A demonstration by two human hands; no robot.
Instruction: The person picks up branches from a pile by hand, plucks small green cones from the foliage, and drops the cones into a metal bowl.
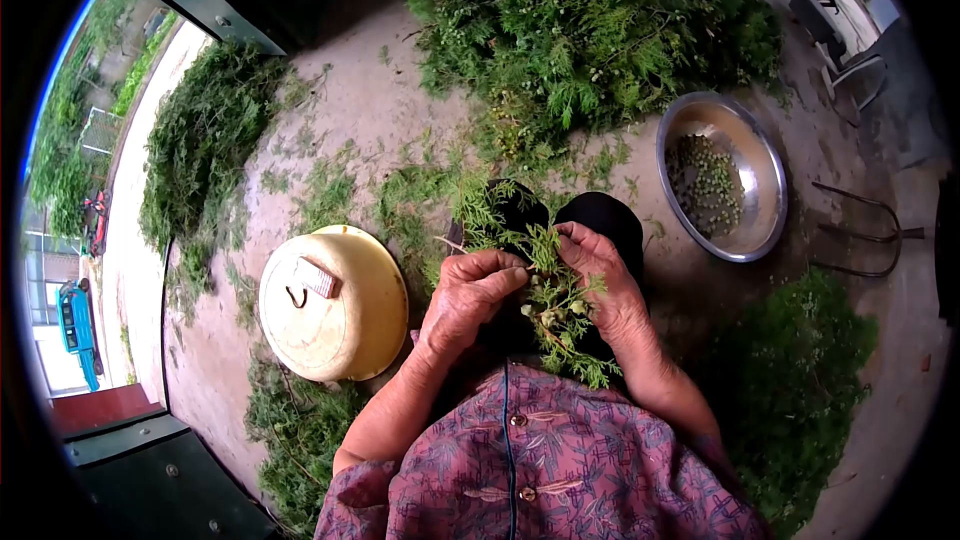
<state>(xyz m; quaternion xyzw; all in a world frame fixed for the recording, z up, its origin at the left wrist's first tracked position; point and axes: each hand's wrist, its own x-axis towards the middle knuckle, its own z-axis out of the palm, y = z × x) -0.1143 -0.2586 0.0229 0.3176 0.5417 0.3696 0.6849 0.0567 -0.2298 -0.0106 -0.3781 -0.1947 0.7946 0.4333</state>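
Note:
A leafy green conifer sprig point(562, 345) with several small green cones point(550, 314) lies over my lap, between my two hands. My left hand point(468, 298) is closed, thumb and forefinger pinched together on the sprig's middle; a bare stem end pokes out above its knuckles. With bent fingers, my right hand point(603, 280) grips the sprig's upper right side. What exactly sits between the fingertips is partly hidden by leaves. To the right, a metal basin point(767, 190) holds many loose green cones point(710, 185).
A large heap of cut branches point(600, 35) lies ahead; more piles point(205, 140) are left and right point(800, 380). An upturned yellow tub point(315, 335) carries a small box point(315, 277) and a dark hook point(296, 297). A pronged metal fork point(880, 232) rests at right.

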